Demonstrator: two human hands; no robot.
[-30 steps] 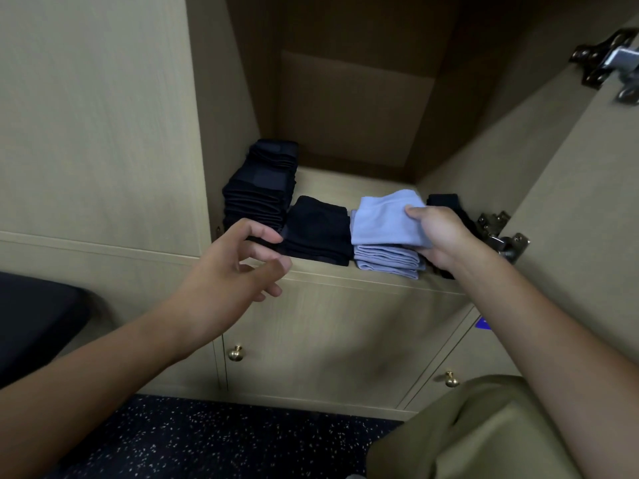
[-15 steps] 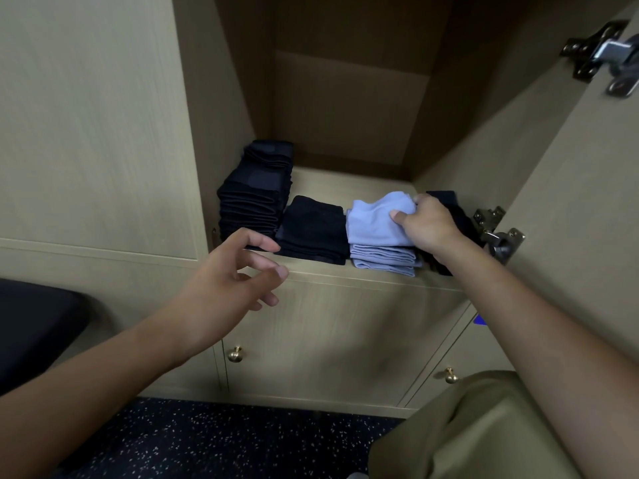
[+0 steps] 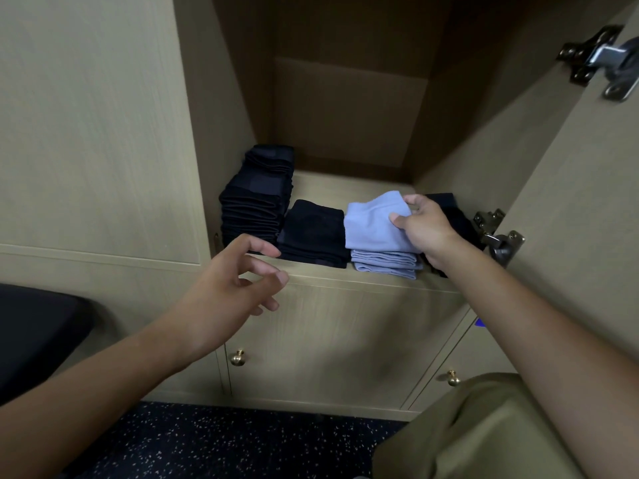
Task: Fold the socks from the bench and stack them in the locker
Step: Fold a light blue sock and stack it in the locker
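As the right hand (image 3: 427, 229), pinching the blue sock (image 3: 375, 224), has lifted its edge off the blue stack (image 3: 385, 262) in the locker (image 3: 345, 188), placement looks unfinished; left hand (image 3: 224, 288) hovers relaxed, empty.

Two bare forearms, no sleeves in view. Left hand (image 3: 221, 299) and right hand (image 3: 427, 227) bare: no gloves, rings, watch or wristbands visible. Olive-khaki trousers (image 3: 484, 433) at lower right, plain fabric, soft folds, no visible markings. Rest of body out of view.
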